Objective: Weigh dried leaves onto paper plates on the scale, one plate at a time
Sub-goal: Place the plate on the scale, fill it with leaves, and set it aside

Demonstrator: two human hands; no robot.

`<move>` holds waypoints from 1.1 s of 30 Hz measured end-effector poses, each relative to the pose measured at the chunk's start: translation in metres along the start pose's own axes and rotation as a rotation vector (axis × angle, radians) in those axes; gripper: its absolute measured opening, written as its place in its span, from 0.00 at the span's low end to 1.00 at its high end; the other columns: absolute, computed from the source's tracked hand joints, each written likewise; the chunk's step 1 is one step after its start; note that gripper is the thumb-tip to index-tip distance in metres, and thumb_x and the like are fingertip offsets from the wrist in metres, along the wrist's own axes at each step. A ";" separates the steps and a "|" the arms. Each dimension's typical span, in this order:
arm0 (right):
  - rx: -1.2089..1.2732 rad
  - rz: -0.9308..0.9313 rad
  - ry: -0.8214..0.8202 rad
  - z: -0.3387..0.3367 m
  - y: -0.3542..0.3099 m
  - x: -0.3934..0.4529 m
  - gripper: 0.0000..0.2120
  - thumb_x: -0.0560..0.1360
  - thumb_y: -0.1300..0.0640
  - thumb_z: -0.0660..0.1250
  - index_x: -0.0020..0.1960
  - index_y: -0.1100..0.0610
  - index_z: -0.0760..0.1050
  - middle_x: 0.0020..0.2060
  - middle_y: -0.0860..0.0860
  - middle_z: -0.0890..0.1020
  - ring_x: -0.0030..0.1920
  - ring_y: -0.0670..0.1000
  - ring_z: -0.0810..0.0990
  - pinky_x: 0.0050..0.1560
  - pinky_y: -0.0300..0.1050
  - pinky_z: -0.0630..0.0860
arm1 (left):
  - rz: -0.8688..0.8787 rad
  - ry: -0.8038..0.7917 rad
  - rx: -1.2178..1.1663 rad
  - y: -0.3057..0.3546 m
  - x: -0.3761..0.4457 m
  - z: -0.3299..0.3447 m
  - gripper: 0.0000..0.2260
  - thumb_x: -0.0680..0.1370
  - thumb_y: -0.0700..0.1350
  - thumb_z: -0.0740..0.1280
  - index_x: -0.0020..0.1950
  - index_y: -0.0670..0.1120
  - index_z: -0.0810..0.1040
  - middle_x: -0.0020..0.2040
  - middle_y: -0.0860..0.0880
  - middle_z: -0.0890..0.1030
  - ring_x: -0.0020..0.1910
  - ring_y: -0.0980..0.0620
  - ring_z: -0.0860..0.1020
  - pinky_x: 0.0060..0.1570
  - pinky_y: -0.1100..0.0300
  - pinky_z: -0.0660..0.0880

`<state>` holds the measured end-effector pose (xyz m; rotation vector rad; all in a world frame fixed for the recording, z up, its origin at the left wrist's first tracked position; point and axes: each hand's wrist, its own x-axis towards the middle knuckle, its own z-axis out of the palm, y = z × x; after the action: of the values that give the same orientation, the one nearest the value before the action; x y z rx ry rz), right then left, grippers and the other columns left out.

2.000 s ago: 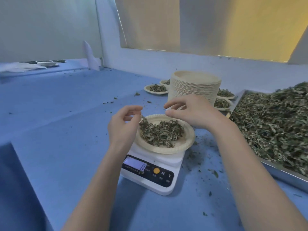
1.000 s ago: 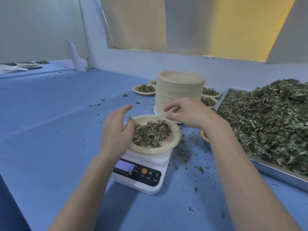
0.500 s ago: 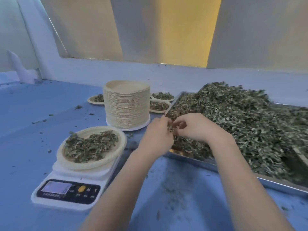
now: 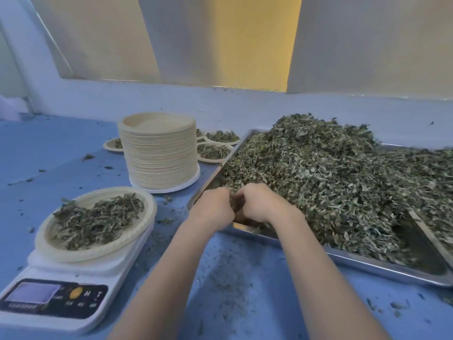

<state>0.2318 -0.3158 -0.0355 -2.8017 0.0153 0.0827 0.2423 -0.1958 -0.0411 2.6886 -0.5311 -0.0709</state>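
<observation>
Topping-up seems the step: both hands, left [image 4: 212,207] and right [image 4: 259,204], meet at the tray [image 4: 367,265] corner, fingers curled together pinching leaves [image 4: 318,173], which next must go to the plate [image 4: 98,224] on the scale [image 4: 61,290].

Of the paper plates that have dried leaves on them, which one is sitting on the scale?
The plate nearest the camera, at lower left, rests on the white scale. The other filled plates lie on the blue table beside and behind the stack of empty plates.
</observation>
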 end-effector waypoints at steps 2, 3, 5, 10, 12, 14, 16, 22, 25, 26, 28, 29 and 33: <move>0.159 -0.011 0.079 -0.010 0.002 -0.006 0.08 0.70 0.60 0.71 0.48 0.52 0.81 0.43 0.52 0.83 0.35 0.49 0.82 0.32 0.39 0.77 | -0.001 0.021 -0.059 -0.001 0.000 -0.004 0.16 0.75 0.38 0.61 0.62 0.45 0.73 0.55 0.44 0.78 0.53 0.44 0.75 0.49 0.53 0.74; 0.253 -0.010 0.115 -0.015 0.004 -0.009 0.09 0.71 0.61 0.71 0.50 0.51 0.81 0.43 0.51 0.83 0.30 0.46 0.82 0.29 0.36 0.77 | 0.003 0.040 -0.085 -0.001 -0.001 -0.006 0.16 0.74 0.38 0.62 0.62 0.46 0.73 0.55 0.45 0.78 0.53 0.45 0.75 0.50 0.53 0.75; 0.355 -0.016 0.186 -0.023 0.006 -0.013 0.11 0.73 0.61 0.70 0.52 0.51 0.81 0.44 0.49 0.82 0.25 0.42 0.80 0.25 0.31 0.73 | 0.028 0.073 -0.169 -0.001 -0.003 -0.011 0.19 0.74 0.38 0.63 0.64 0.48 0.72 0.55 0.46 0.78 0.53 0.45 0.75 0.48 0.54 0.74; 0.455 -0.068 0.266 -0.031 -0.004 -0.021 0.10 0.71 0.63 0.69 0.43 0.47 0.81 0.39 0.49 0.84 0.29 0.44 0.83 0.32 0.32 0.77 | 0.089 0.142 -0.425 0.000 -0.008 -0.023 0.21 0.74 0.39 0.65 0.66 0.53 0.72 0.45 0.56 0.76 0.39 0.56 0.77 0.34 0.66 0.73; 0.481 -0.102 0.284 -0.033 -0.011 -0.026 0.11 0.70 0.64 0.69 0.42 0.47 0.81 0.35 0.48 0.83 0.30 0.44 0.83 0.30 0.31 0.76 | 0.100 0.165 -0.458 0.000 -0.011 -0.029 0.22 0.74 0.38 0.65 0.66 0.52 0.72 0.42 0.57 0.73 0.36 0.53 0.79 0.39 0.58 0.78; 0.500 -0.142 0.299 -0.035 -0.021 -0.029 0.10 0.70 0.64 0.69 0.44 0.49 0.83 0.32 0.46 0.82 0.30 0.42 0.82 0.28 0.29 0.73 | 0.107 0.202 -0.468 -0.004 -0.019 -0.036 0.22 0.73 0.36 0.64 0.66 0.51 0.72 0.41 0.54 0.76 0.40 0.48 0.81 0.46 0.53 0.78; 0.478 -0.186 0.324 -0.037 -0.036 -0.029 0.09 0.70 0.62 0.69 0.44 0.49 0.83 0.30 0.44 0.81 0.29 0.39 0.80 0.29 0.28 0.73 | 0.110 0.256 -0.480 -0.014 -0.028 -0.047 0.22 0.73 0.34 0.64 0.65 0.49 0.73 0.41 0.52 0.77 0.46 0.45 0.81 0.50 0.55 0.77; 0.458 -0.399 0.312 -0.030 -0.115 -0.019 0.06 0.71 0.61 0.70 0.36 0.53 0.79 0.20 0.42 0.74 0.24 0.35 0.72 0.24 0.27 0.64 | 0.024 0.383 -0.480 -0.074 -0.057 -0.097 0.18 0.71 0.33 0.63 0.56 0.53 0.76 0.47 0.49 0.80 0.48 0.47 0.79 0.50 0.52 0.77; 0.500 -0.479 0.197 -0.014 -0.156 -0.012 0.06 0.72 0.62 0.69 0.46 0.55 0.82 0.31 0.43 0.83 0.30 0.39 0.80 0.36 0.33 0.77 | -0.033 0.378 -0.409 -0.115 -0.071 -0.115 0.16 0.72 0.35 0.65 0.50 0.55 0.76 0.39 0.49 0.78 0.37 0.51 0.78 0.38 0.57 0.74; 0.479 -0.490 0.154 -0.009 -0.165 -0.008 0.08 0.72 0.60 0.70 0.50 0.54 0.82 0.38 0.48 0.84 0.35 0.44 0.83 0.43 0.42 0.80 | -0.055 0.362 -0.388 -0.127 -0.075 -0.118 0.15 0.72 0.35 0.66 0.50 0.55 0.77 0.37 0.49 0.77 0.35 0.50 0.77 0.38 0.56 0.72; 0.329 -0.477 0.069 0.000 -0.176 0.000 0.13 0.72 0.53 0.72 0.56 0.49 0.80 0.48 0.49 0.82 0.46 0.48 0.80 0.49 0.46 0.77 | -0.108 0.321 -0.326 -0.147 -0.081 -0.120 0.13 0.73 0.39 0.67 0.53 0.54 0.78 0.45 0.49 0.79 0.40 0.50 0.77 0.42 0.55 0.72; 0.233 -0.454 0.035 0.002 -0.177 0.003 0.16 0.71 0.49 0.73 0.58 0.46 0.79 0.52 0.48 0.80 0.51 0.47 0.77 0.50 0.43 0.73 | -0.134 0.307 -0.297 -0.155 -0.083 -0.120 0.13 0.74 0.40 0.67 0.55 0.55 0.78 0.52 0.51 0.79 0.46 0.50 0.78 0.45 0.56 0.73; 0.188 -0.396 0.009 -0.001 -0.170 0.008 0.18 0.70 0.41 0.72 0.59 0.41 0.77 0.56 0.48 0.79 0.53 0.46 0.75 0.46 0.40 0.69 | -0.167 0.401 -0.384 -0.174 -0.089 -0.117 0.21 0.73 0.33 0.58 0.52 0.56 0.78 0.62 0.54 0.76 0.60 0.52 0.74 0.42 0.65 0.73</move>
<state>0.2436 -0.1563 0.0217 -2.5627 -0.4997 -0.0263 0.2361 0.0288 -0.0041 2.2788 -0.1478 0.2857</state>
